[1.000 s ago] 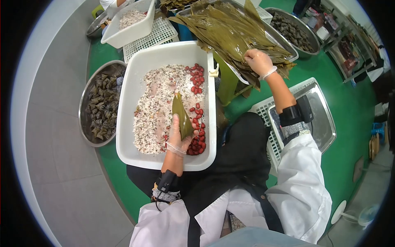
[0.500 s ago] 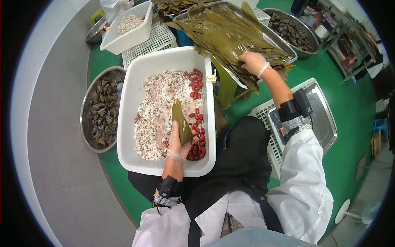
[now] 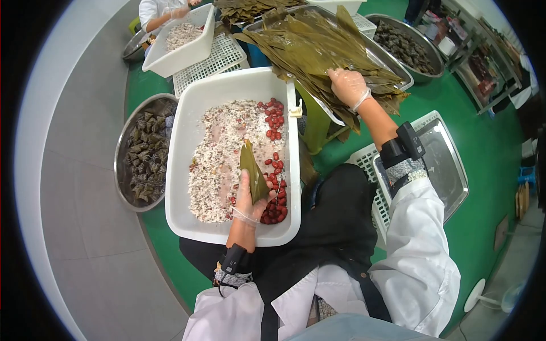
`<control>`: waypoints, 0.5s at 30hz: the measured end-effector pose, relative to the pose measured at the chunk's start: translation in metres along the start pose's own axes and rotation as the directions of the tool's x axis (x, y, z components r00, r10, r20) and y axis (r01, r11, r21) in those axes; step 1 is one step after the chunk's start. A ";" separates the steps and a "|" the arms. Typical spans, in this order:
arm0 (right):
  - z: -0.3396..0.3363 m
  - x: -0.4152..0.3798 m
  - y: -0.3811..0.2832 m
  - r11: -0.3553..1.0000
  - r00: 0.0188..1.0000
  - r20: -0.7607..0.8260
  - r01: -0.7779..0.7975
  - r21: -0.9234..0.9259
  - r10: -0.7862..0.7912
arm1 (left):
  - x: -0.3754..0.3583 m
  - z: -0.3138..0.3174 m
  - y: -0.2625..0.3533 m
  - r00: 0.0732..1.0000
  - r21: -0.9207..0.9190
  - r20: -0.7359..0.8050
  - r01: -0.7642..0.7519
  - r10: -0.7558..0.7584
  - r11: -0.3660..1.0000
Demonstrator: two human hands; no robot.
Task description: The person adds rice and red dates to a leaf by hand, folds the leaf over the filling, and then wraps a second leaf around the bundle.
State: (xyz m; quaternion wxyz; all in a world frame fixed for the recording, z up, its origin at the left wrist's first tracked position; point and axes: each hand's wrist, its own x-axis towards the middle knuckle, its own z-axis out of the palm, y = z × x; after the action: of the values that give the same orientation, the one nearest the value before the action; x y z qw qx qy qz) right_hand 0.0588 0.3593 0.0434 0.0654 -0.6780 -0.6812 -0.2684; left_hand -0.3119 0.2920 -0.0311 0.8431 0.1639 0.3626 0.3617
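My left hand (image 3: 249, 196), in a clear plastic glove, is closed around a folded green bamboo leaf (image 3: 253, 170) whose tip points away from me. Beneath it, a white tub (image 3: 176, 187) on my lap holds a rice and bean mixture (image 3: 219, 165), with red dates (image 3: 276, 211) along its right side. My right hand (image 3: 348, 88), also gloved, pinches a leaf at the near edge of a pile of bamboo leaves (image 3: 307, 48). That pile lies on a metal tray (image 3: 405, 84); part of what the fingertips grip is hidden.
Left of the tub, a steel bowl (image 3: 120, 170) holds wrapped dumplings; another bowl (image 3: 435, 54) of them stands at far right. A metal tray (image 3: 446, 165) lies on a white crate on my right. Across from me, a co-worker's arm (image 3: 165, 17) is beside another rice tub (image 3: 165, 67).
My right hand has shifted slightly up and left along the leaf pile, fingertips drawn closer together. The co-worker's arm has come into view at the top left. My left hand keeps the folded leaf.
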 end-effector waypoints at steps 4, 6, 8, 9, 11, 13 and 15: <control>-0.007 0.005 0.001 0.985 0.984 -0.102 -0.139 0.102 0.149 | 0.001 -0.002 0.001 1.000 -0.030 0.006 0.007 -0.007 1.000; -0.021 0.007 0.003 0.951 0.916 -0.320 -0.158 0.267 0.242 | 0.003 -0.004 0.001 1.000 -0.060 0.008 0.012 -0.011 0.998; -0.041 0.004 0.001 0.799 0.759 -0.441 -0.168 0.577 0.478 | 0.004 -0.006 0.001 1.000 -0.092 0.012 0.025 -0.024 0.995; -0.039 0.000 0.003 0.725 0.734 -0.439 -0.105 0.680 0.518 | 0.005 -0.008 0.002 0.999 -0.117 0.038 0.038 -0.033 0.992; -0.058 -0.018 -0.004 0.292 0.782 -0.034 -0.191 0.937 0.622 | 0.004 -0.007 0.001 0.997 -0.151 0.062 0.051 -0.042 0.987; -0.098 -0.037 -0.032 -0.356 0.760 0.463 -0.321 0.878 0.456 | -0.001 -0.004 0.003 0.997 -0.168 0.069 0.029 -0.018 0.985; -0.101 -0.060 -0.051 -0.401 0.771 0.521 -0.374 0.836 0.367 | 0.003 -0.008 0.002 0.995 -0.214 0.099 0.044 -0.023 0.976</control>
State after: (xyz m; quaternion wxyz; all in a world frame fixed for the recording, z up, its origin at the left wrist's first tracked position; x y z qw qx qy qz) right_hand -0.0138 0.2631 0.0875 0.6441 -0.5522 -0.3489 0.3981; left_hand -0.3174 0.2960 -0.0373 0.8784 0.0823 0.2829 0.3764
